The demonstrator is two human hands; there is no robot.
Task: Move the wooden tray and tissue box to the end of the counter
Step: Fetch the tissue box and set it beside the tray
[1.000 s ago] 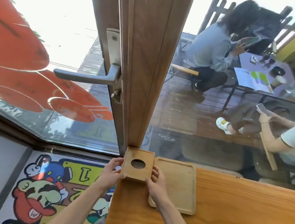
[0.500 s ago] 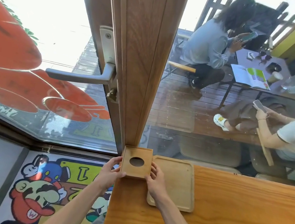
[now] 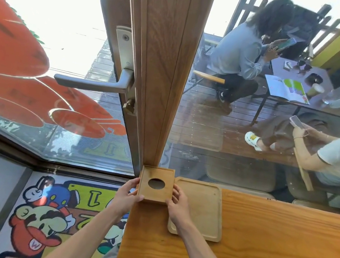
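Tissue box (image 3: 156,184): matt brown wood. Wooden tray (image 3: 199,209) beside it: paler, smooth. Counter (image 3: 268,245): glossy orange-toned grained wood.

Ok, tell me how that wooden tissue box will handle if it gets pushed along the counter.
The wooden tissue box looks rigid, with flat board sides, so it should slide without flexing. Its low, broad shape makes tipping unlikely. It sits at the counter end, so a leftward shove could drop it.

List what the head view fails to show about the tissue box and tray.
- tissue box: whether tissues are inside; the round hole looks dark.
- wooden tray: its left edge, covered by the right hand.
- left hand: fingertips behind the box's side.
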